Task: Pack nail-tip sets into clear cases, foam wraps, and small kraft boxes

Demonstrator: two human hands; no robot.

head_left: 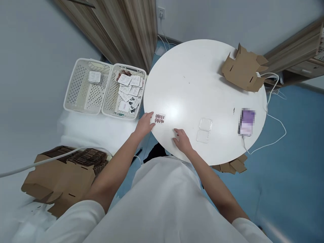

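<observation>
My left hand point(145, 123) rests at the left edge of the round white table point(199, 74), its fingers touching or just beside a small card of dark red press-on nails point(160, 118). Whether it grips the card is unclear. My right hand point(182, 139) lies on the table near its front edge, fingers apart, holding nothing. An open clear plastic clamshell case point(204, 130) lies flat a short way to the right of that hand.
Flat cardboard box blanks point(243, 70) lie at the table's far right, a phone point(246, 122) with a white cable at its right edge. Two white baskets point(105, 88) stand left of the table, one with several cards. A cardboard box of folded blanks point(66, 175) sits lower left.
</observation>
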